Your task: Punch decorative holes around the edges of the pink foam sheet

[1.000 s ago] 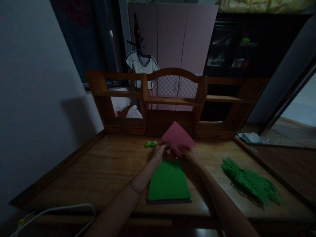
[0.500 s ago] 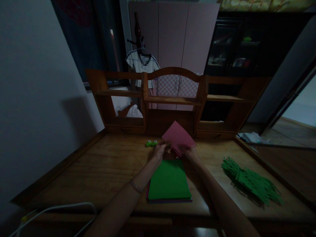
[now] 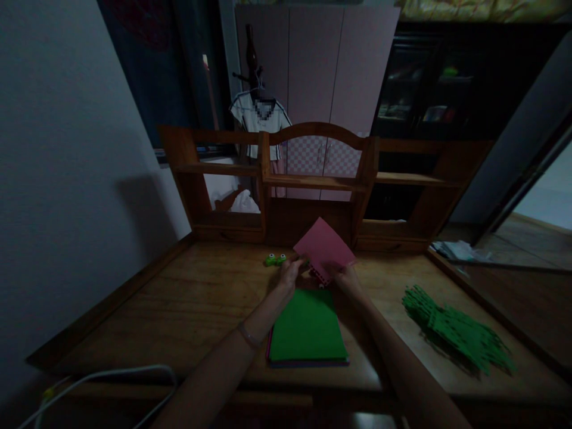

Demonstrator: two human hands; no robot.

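Note:
A pink sheet of paper [image 3: 322,245] is held tilted above the desk, with a row of dark holes or notches along its lower left edge. My right hand [image 3: 343,275] grips the sheet near its lower right side, fingers partly behind it. At the sheet's left edge, my left hand [image 3: 292,269] has its fingers closed on the paper; whether it also holds a small tool is too dark to tell. Just left of that hand lies a small green frog-like object [image 3: 275,260] with two white eyes. A stack of coloured paper [image 3: 308,328], green on top, lies below my hands.
On the right of the wooden desk [image 3: 179,304] lies a pile of cut green paper [image 3: 458,328]. A wooden shelf unit [image 3: 313,182] stands along the back edge. A white cable [image 3: 120,372] loops over the front left edge.
The whole view has shifted slightly. Both hands stay at the pink sheet, with only a slight change in the left fingers.

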